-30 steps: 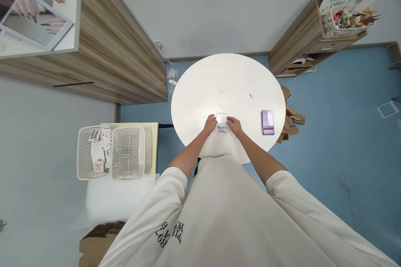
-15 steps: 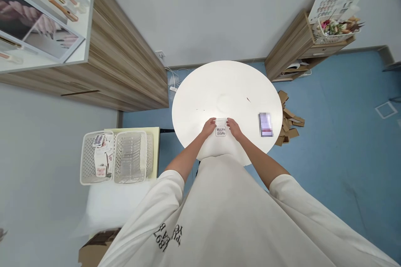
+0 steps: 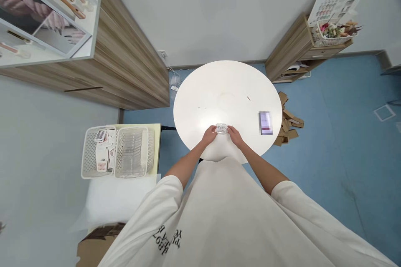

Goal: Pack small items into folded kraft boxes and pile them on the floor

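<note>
Pinched the clear nail case [image 3: 221,129] between left hand [image 3: 209,134] and right hand [image 3: 234,135], toward the near edge of the tabletop [image 3: 225,79], with lid [image 3: 221,125] apparently already down over false nails [image 3: 221,127], leaving latching impossible to confirm.

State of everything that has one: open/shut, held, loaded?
clear case: lid down, small pieces inside; latching unclear
left hand: touching case's left edge; grip unclear
right hand: touching case's right edge; grip unclear
left basket: open-topped, loaded
right basket: open-topped, holding clear plastic pieces
drawer: shut
purple rectangle: flat on white table, pixelated
</note>
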Demonstrator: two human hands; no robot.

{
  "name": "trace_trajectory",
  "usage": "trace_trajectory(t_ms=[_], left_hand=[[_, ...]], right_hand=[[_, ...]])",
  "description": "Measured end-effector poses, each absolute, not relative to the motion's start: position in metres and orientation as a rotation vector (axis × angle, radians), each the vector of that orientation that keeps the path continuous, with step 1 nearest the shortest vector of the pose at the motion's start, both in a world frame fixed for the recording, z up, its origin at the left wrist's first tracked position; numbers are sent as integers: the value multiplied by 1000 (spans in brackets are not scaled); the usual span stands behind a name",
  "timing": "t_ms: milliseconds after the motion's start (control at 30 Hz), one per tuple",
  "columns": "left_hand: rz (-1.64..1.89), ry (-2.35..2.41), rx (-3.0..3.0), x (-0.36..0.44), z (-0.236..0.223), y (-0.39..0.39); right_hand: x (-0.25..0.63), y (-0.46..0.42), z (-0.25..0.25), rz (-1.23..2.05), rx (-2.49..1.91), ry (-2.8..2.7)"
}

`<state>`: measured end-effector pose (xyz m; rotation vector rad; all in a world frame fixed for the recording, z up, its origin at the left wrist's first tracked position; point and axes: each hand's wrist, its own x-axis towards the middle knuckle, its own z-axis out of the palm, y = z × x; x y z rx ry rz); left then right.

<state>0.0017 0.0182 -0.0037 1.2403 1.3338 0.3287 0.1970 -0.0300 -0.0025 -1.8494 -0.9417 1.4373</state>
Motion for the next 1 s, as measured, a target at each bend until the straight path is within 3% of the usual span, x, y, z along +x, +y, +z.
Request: trace_trajectory(t_ms=[233, 433, 667, 1000], left_hand=[[137, 1256, 1862, -7, -3, -9], [-227, 1058, 2214, -14, -4, -21], [-322, 1171, 2191, -35, -3, -13], [-375, 1259, 2077, -133, 12, -3]], right_hand=[[196, -54, -8, 1302, -1999, -1508], [187, -66, -5, 1155, -2115, -2125], [154, -52, 0, 1130, -2088, -2362], [51, -24, -2, 1184, -2121, -2425]])
